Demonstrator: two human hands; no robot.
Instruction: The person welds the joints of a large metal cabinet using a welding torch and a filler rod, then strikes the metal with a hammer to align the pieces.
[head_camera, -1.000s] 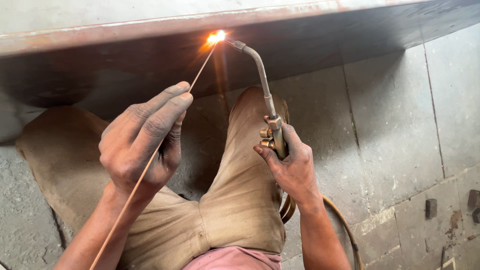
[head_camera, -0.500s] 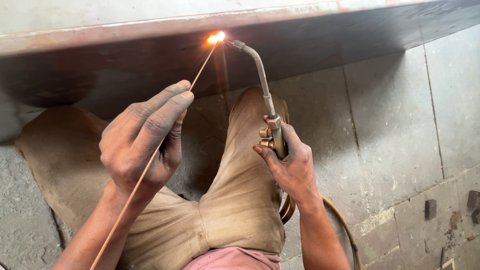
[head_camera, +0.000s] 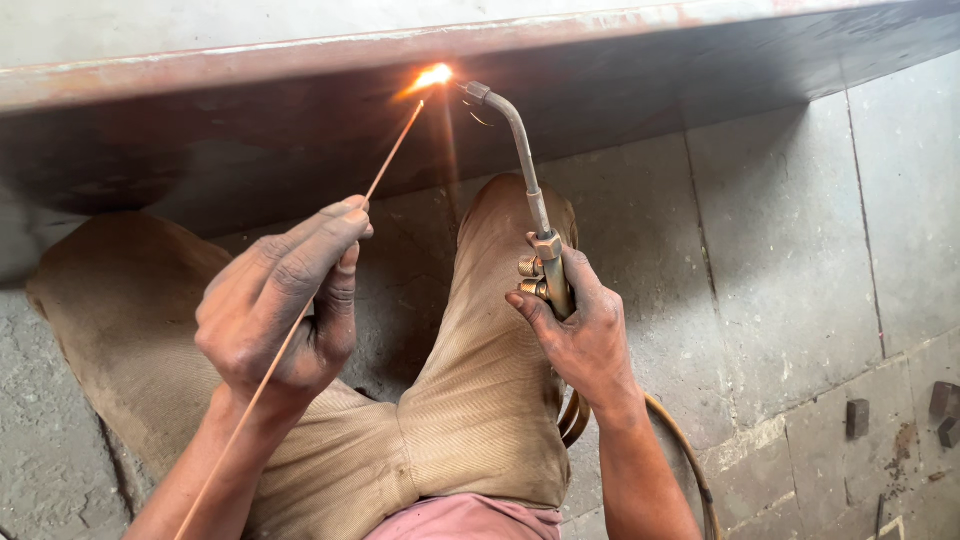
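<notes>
My left hand (head_camera: 280, 300) grips a thin filler rod (head_camera: 395, 150) that runs up and to the right, its tip at a bright orange flame (head_camera: 432, 76). My right hand (head_camera: 580, 335) holds a brass gas torch (head_camera: 528, 180) by its handle. The torch's curved neck bends left, and its nozzle points at the same glowing spot on the lower edge of a long rusty metal beam (head_camera: 250, 65). Both hands are dark with grime. My knees in tan trousers (head_camera: 480, 400) lie below the hands.
The beam spans the top of the view and casts a shadow on the grey concrete floor (head_camera: 800, 250). A hose (head_camera: 690, 460) trails from the torch down past my right forearm. Small dark metal blocks (head_camera: 858, 417) lie at the lower right.
</notes>
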